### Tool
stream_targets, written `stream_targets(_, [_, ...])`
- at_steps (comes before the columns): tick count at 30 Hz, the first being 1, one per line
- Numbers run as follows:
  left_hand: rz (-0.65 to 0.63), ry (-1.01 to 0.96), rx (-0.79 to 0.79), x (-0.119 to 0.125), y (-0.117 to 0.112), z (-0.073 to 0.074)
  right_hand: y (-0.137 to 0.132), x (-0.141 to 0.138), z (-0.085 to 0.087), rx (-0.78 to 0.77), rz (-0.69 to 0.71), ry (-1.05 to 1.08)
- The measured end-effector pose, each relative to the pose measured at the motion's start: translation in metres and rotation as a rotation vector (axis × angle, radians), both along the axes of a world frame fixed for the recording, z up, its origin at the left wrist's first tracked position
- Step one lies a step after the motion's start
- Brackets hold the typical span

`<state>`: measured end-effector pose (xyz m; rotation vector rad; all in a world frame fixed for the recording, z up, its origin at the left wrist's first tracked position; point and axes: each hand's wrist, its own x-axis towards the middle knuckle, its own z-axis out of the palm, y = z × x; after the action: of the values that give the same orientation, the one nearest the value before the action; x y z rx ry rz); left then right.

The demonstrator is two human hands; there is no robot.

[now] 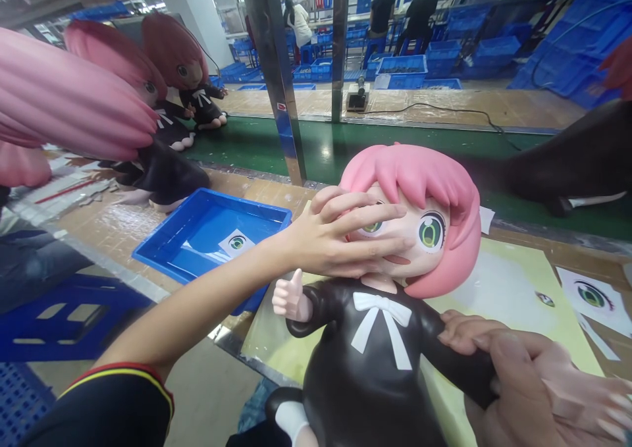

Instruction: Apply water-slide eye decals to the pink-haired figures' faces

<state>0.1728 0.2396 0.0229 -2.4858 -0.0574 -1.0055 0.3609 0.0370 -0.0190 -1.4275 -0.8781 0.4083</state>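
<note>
A large figure [372, 391] with pink hair, green eyes and a black dress with a white bow leans back in front of me. My left hand [338, 236] lies over its face with the fingers stretched and spread, partly covering one eye and the mouth. Its other green eye [431, 233] shows fully. On the right, my right hand [518, 381] is closed round the figure's black sleeve, near its outstretched hand. The figure's other hand, thumb raised, sits below my left forearm.
A blue tray [162, 233] with an eye decal [237, 242] stands left. Yellow sheet [523, 269] lies under the figure; another eye print [592, 295] is at right. Similar figures [197, 85] line the green conveyor belt [326, 147]. A metal post [279, 72] rises ahead; people sit far behind.
</note>
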Motion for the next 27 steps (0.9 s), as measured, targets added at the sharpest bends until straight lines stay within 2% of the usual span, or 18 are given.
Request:
stream_targets(4, [-0.045, -0.012, 0.023, -0.002, 0.001, -0.001, 0.001, 0.001, 0.001, -0.014, -0.021, 0.096])
stream_targets(10, [-0.131, 0.014, 0.09, 0.0, 0.002, 0.001, 0.001, 0.0, -0.002, 0.013, 0.005, 0.125])
stream_targets(19, [-0.016, 0.022, 0.113, -0.001, -0.001, -0.005, 0.001, 0.001, -0.003, 0.021, -0.03, 0.11])
stream_targets(21, [-0.019, -0.011, 0.03, -0.002, 0.0, -0.006, 0.001, 0.002, -0.007, 0.039, -0.024, 0.104])
stream_targets(24, [-0.022, -0.073, -0.197, -0.003, 0.004, -0.008, 0.001, 0.005, -0.012, 0.077, 0.01, 0.1])
stream_targets(27, [0.014, -0.057, -0.436, -0.004, 0.007, -0.013, -0.001, 0.011, -0.011, 0.122, 0.129, 0.112])
